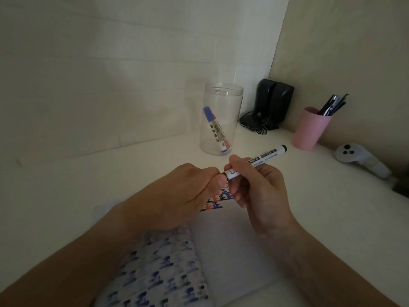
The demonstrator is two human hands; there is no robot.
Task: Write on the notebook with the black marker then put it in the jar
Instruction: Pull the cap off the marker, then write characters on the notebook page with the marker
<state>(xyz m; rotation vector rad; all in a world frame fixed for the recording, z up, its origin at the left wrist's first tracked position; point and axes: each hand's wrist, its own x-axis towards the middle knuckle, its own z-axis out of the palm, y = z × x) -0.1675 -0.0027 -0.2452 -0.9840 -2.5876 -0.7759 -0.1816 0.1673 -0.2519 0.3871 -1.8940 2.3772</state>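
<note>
Right hand is gripping the marker; left hand is pinching its cap end. Risk: a jerky pull could be smearing ink on the notebook.

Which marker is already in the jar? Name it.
The blue-capped marker, leaning inside the clear jar. The black marker is outside it, gripped by the right hand, with the left hand closed at its cap end.

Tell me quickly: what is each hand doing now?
Left hand: closed at the cap end of the black marker.
Right hand: closed, holding the marker's barrel.
</note>
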